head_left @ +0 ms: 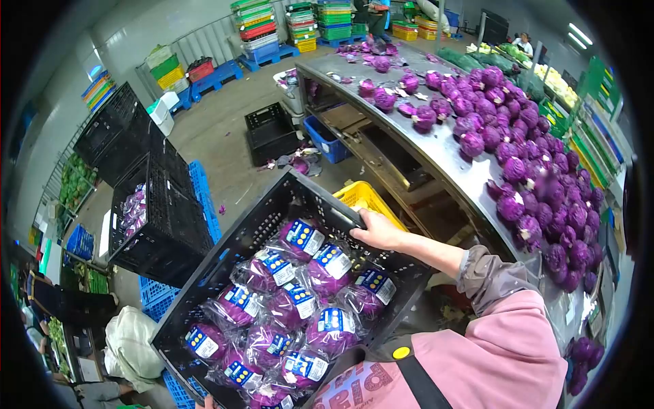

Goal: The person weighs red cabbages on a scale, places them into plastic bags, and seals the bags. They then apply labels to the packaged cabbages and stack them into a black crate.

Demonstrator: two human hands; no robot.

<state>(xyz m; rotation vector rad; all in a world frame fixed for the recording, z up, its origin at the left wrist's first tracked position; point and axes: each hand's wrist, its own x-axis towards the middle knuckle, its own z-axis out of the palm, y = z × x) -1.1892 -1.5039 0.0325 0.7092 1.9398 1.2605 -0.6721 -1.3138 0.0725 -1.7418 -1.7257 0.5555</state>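
A black plastic crate [197,286] slants across the front of my body, against the pink top. Inside lie several red cabbages [289,307], wrapped in clear film with blue and white labels. My right hand [379,230] is closed over the crate's far right rim, thumb on the inner side. Of my left hand [206,403] only a few fingertips show, on the crate's near left edge at the bottom of the picture; the rest is cut off.
To the right, a metal table [487,180] bears a heap of unwrapped red cabbages [524,150]. Stacked black crates [160,232] stand at left on blue pallets [155,296]. A yellow crate [368,198] and a blue bin [328,142] sit near the table. Leaf scraps litter the floor.
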